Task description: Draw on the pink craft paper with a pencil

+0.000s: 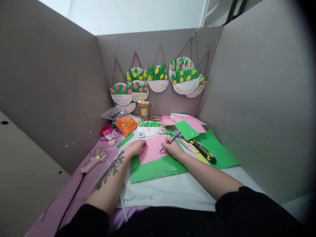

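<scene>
Right hand (172, 148): over the right part of the pink sheet; grip clamped on the blue pencil (176, 135).
Pencil: slanted, lower end down at the pink sheet, upper end pointing far and right.
Left hand (138, 147): at the left edge of the pink sheet, fingers curled; cannot tell whether the grip pinches the paper.
Pink sheet (153, 152): between the hands, lying on the near green sheet (158, 171).
Counter cover: white cloth (172, 192) in the middle, pink cloth (79, 197) at left.
Left side: glue gun (95, 161) with black cord; beyond it, an orange packet (126, 125) and a green strip (125, 140).
Far of pink sheet: small white card (141, 134) with a dark mark, just beside a flower-trimmed paper plate (149, 130); farther back, a cup (144, 111).
Right side: scissors (192, 146) beside a yellow-black utility knife (203, 152); small green sheet (187, 129) just beyond, large green sheet (221, 152) farther right.
Far panel (160, 103): paper plates (158, 85) with green leaves and pink or yellow flowers, hung on strings.
</scene>
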Tool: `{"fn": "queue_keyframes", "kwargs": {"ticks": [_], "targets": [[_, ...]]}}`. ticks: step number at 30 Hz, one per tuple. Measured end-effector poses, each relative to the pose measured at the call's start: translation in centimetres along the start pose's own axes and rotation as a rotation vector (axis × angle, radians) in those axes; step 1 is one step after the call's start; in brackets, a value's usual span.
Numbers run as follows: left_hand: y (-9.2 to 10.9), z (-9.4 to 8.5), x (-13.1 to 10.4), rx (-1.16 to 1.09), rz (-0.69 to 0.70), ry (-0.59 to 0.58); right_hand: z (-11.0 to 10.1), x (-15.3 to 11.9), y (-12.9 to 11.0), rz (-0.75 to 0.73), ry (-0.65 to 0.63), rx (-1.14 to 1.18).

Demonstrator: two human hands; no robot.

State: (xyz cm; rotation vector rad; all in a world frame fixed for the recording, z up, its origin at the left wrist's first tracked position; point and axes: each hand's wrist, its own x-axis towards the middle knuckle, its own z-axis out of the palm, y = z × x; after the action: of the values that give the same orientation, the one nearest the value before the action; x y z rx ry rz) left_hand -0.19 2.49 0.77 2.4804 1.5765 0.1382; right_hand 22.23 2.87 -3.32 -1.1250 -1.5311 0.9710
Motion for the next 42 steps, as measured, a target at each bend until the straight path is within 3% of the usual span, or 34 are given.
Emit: {"fn": "queue_keyframes", "kwargs": {"ticks": [17, 24, 42], "targets": [[-0.1, 0.2, 0.2, 0.011, -0.003, 0.002, 1.1, 0.2, 0.4, -0.004, -0.107, -0.045], [-0.1, 0.1, 0.1, 0.007, -0.003, -0.002, 1.1, 0.2, 0.2, -0.062, -0.039, -0.1], [0.0, 0.1, 0.1, 0.012, 0.004, 0.006, 1.3, 0.1, 0.0, -0.059, -0.02, -0.081]]}}
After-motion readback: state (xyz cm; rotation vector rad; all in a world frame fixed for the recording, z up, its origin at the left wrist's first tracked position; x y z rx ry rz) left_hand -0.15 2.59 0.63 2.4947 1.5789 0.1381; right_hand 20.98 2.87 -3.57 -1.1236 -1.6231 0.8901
